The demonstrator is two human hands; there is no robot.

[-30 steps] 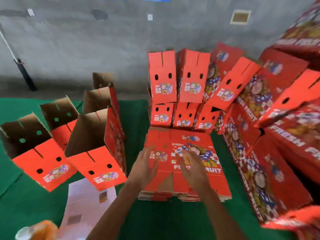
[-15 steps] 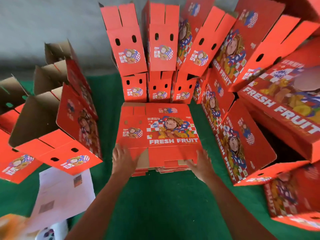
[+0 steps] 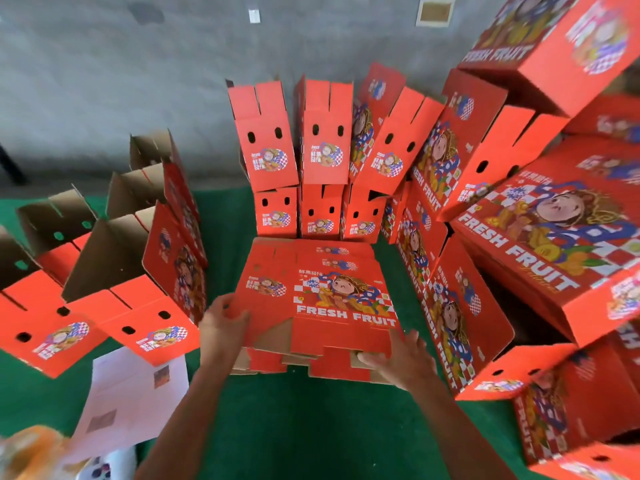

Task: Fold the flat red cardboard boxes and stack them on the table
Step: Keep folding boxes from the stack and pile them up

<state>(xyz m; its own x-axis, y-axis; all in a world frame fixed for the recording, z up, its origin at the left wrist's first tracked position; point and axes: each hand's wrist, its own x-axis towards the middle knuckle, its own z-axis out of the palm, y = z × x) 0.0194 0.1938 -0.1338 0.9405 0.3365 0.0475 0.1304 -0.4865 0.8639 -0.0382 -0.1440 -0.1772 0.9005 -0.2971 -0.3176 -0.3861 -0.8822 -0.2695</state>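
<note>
Both hands now gripping the near edge of the top flat box (image 3: 318, 299), left hand (image 3: 221, 327) pinching its left corner, right hand (image 3: 401, 358) fingers spread under the front flap, pile of flat boxes (image 3: 277, 367) on green table (image 3: 311, 427), folded boxes (image 3: 294, 150) stacked behind.

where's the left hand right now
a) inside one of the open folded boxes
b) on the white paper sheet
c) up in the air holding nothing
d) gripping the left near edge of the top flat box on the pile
d: the left hand curls round the left near edge of the top flat box on the pile, while the right hand reaches under its near right corner.
</note>
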